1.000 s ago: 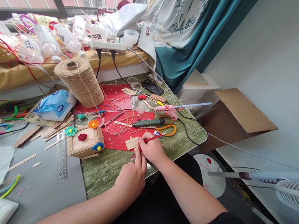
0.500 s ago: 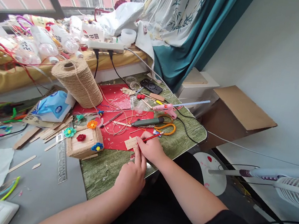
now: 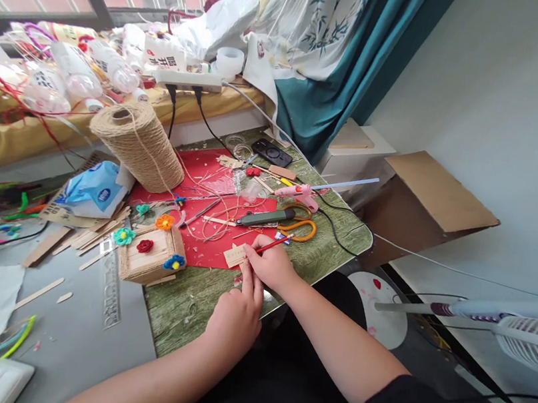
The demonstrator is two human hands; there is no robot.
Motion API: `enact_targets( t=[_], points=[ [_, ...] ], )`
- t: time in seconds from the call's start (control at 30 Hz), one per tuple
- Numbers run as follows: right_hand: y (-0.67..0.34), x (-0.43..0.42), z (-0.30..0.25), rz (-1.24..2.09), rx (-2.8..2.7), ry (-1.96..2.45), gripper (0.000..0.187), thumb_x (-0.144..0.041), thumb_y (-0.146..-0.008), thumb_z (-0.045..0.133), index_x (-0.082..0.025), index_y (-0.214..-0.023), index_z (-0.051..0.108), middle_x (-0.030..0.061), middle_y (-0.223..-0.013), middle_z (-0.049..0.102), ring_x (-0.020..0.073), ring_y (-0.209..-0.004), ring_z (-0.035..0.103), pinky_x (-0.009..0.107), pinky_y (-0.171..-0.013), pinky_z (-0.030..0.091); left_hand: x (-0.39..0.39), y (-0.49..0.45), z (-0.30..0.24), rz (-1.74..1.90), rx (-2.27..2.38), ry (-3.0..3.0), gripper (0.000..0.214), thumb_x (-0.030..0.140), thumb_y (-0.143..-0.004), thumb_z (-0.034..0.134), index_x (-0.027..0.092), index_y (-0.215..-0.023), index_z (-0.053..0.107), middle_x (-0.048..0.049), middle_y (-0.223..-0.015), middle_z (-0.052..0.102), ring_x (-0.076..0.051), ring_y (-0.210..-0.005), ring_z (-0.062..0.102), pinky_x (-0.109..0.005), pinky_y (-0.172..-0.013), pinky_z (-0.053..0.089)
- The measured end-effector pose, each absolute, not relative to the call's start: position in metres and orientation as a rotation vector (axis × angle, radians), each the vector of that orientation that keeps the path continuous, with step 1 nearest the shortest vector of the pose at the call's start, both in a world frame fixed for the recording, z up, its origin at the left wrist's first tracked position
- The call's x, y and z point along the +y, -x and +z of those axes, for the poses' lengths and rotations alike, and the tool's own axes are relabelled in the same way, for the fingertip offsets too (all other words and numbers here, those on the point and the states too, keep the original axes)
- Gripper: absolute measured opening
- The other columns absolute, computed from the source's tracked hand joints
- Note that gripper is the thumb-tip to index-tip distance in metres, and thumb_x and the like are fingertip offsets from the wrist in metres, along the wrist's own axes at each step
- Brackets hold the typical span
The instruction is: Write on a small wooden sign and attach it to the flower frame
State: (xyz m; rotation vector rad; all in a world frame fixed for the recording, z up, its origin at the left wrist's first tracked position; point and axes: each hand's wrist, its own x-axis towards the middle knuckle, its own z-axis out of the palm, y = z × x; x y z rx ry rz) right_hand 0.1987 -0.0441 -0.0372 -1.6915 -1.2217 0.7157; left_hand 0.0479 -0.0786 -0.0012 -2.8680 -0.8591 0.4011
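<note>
— What is seen around the work, taken from the largest thing down?

— A green wood-grain worktop (image 3: 326, 254) is seen under a window, with a teal curtain (image 3: 363, 74) hung at its far right. A red mat (image 3: 214, 247) is spread over the middle of the worktop. A big cone of jute twine (image 3: 138, 145) is stood at the mat's far left corner, and a blue tissue pack (image 3: 93, 189) is laid just in front of it. A small twine-wrapped box (image 3: 149, 259), set with little coloured flowers, is placed at the mat's near left edge.

— And what is crowded close to the hands?

— A grey utility knife (image 3: 267, 217) and orange-handled scissors (image 3: 301, 228) are laid just beyond the hands, with a pink glue gun (image 3: 303, 194) farther back and a phone (image 3: 272, 153) near the far edge. Loose strands of straw are scattered across the mat between these tools.

— How are the hands themselves found?

— A small tan card piece (image 3: 233, 255) is kept on the near edge of the red mat. It is pinned down by the left hand (image 3: 236, 318), whose forefinger is stretched forward beside the card; the rest of that grip is curled loosely. A red pen (image 3: 273, 245) is clamped in the grip of the right hand (image 3: 272, 266), its tip brought to the card. The near part of the card is hidden by the two hands, so the contact there cannot be told exactly.
</note>
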Motion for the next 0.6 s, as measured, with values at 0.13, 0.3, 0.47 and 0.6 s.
enact_targets(
  t=[0.13, 0.3, 0.47, 0.6],
  points=[
    [-0.201, -0.0447, -0.0356, 0.649, -1.215, 1.726, 0.027, -0.034, -0.099, 0.06, -0.024, -0.074, 0.056, -0.0024, -0.068, 0.063, 0.0162, -0.065, 0.061, 0.029, -0.063, 0.042, -0.078, -0.0482, 0.0009, 0.421, -0.868, 2.881, 0.098, 0.043, -0.084, 0.071, -0.003, -0.16, 0.031, -0.042, -0.162, 0.024, -0.022, -0.066, 0.067, -0.036, -0.054, 0.054],
    [-0.2002, -0.0442, -0.0354, 0.651, -1.231, 1.752, 0.026, -0.034, -0.099, 0.059, -0.024, -0.075, 0.056, -0.0023, -0.068, 0.064, 0.0161, -0.066, 0.061, 0.028, -0.064, 0.042, -0.0771, -0.0484, 0.0016, 0.427, -0.877, 2.902, 0.098, 0.042, -0.083, 0.072, -0.004, -0.16, 0.031, -0.0426, -0.162, 0.022, -0.022, -0.066, 0.067, -0.036, -0.054, 0.054],
    [-0.2001, -0.0439, -0.0365, 0.635, -1.25, 1.769, 0.026, -0.033, -0.099, 0.059, -0.024, -0.074, 0.056, -0.0025, -0.068, 0.063, 0.0162, -0.066, 0.06, 0.028, -0.064, 0.042, -0.0774, -0.048, 0.0004, 0.411, -0.877, 2.89, 0.095, 0.043, -0.084, 0.07, -0.001, -0.16, 0.033, -0.0406, -0.163, 0.024, -0.022, -0.066, 0.066, -0.036, -0.054, 0.054],
    [-0.2009, -0.0442, -0.036, 0.645, -1.245, 1.762, 0.027, -0.034, -0.099, 0.059, -0.024, -0.074, 0.056, -0.0023, -0.068, 0.063, 0.0165, -0.066, 0.06, 0.028, -0.063, 0.042, -0.0778, -0.0477, -0.0005, 0.4, -0.88, 2.882, 0.096, 0.045, -0.083, 0.071, 0.0, -0.16, 0.034, -0.0398, -0.163, 0.025, -0.021, -0.066, 0.067, -0.036, -0.055, 0.055]
  ],
)
